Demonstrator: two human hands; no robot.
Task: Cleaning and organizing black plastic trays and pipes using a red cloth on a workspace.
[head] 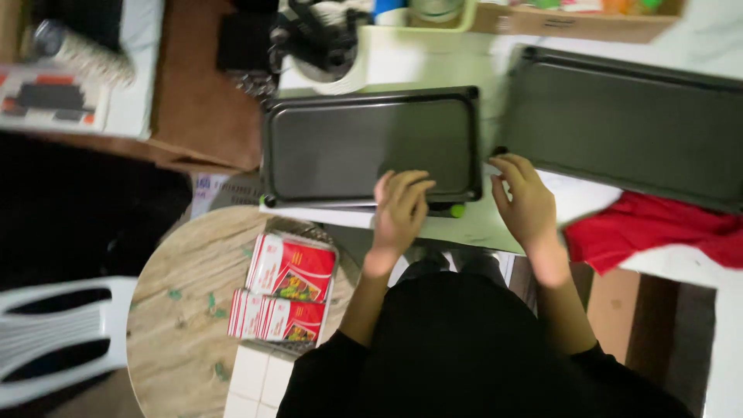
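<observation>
Dark tray [340, 143] | left hand [400, 209] grip flat on near edge | right hand [526, 203] wide

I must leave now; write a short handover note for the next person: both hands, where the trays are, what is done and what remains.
Left hand: resting flat on the near edge of the smaller dark tray, not gripping.
Right hand: open, fingertips near that tray's right corner, beside the larger dark tray.
Both trays lie empty, side by side on the white counter.
A red cloth lies right of the hands; red-and-white packets sit on the round table to the left.
Done: trays laid out. Left: nothing is on them yet.
</observation>
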